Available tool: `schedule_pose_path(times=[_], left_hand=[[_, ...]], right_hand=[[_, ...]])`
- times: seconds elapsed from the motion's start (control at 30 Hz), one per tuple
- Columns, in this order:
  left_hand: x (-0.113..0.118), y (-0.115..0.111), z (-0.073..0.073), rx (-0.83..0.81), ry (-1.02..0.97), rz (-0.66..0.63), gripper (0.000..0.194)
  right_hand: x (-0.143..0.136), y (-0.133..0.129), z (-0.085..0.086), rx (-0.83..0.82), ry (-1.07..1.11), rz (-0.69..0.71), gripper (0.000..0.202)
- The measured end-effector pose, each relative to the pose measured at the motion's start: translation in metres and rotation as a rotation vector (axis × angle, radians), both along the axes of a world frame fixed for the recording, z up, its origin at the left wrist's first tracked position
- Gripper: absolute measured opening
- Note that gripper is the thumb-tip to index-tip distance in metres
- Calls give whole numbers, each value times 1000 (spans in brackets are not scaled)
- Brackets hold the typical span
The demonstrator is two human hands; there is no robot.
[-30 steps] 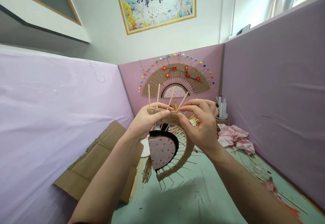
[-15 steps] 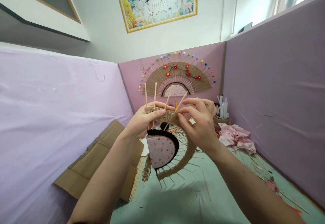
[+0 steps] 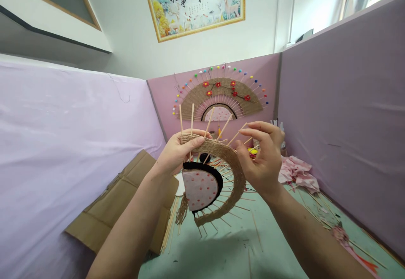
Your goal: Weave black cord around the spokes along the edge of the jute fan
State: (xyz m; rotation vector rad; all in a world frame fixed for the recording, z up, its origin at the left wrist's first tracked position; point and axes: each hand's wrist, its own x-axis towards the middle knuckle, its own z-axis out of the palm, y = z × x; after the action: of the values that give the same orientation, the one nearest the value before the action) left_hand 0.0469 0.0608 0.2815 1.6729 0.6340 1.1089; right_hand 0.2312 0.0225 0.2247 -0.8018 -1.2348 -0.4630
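A half-round fan [image 3: 238, 180] of woven twine on thin wooden sticks hangs tilted above the table, its inner half-disc [image 3: 202, 188] covered in white cloth with pinkish-red dots and edged in black. My left hand [image 3: 177, 150] is closed on the upper end of the twine band, thumb in front and fingers behind. Beside the band's upper right curve is my right hand [image 3: 262, 156], its thumb and fingertips apart around the stick ends. A short bit of twine shows loose along the band's top edge. Whether twine lies within the right palm is hidden.
A larger finished fan [image 3: 221, 87] with red flowers and coloured pompoms leans on the pink back panel. Folded cardboard [image 3: 126, 199] and loose sticks [image 3: 169, 224] lie left. Crumpled pink cloth [image 3: 299, 171] and scraps are on the right. Purple panels [image 3: 341, 114] enclose the table.
My right hand has moved right, away from the band's top, and its fingers have spread. The left hand keeps its hold, and the fan stays nearly in place.
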Motion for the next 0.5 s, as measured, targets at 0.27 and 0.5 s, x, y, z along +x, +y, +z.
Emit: schedule_pose_path(times=[0.27,0.5], left_hand=[[-8,13,-37,-86,-94,-34,25],[-12,36,-42,-162,-262,114,22]], right_hand=[[5,-2,-32,-183,133,382,27],[12,-5,-57,-307,313,604,22]])
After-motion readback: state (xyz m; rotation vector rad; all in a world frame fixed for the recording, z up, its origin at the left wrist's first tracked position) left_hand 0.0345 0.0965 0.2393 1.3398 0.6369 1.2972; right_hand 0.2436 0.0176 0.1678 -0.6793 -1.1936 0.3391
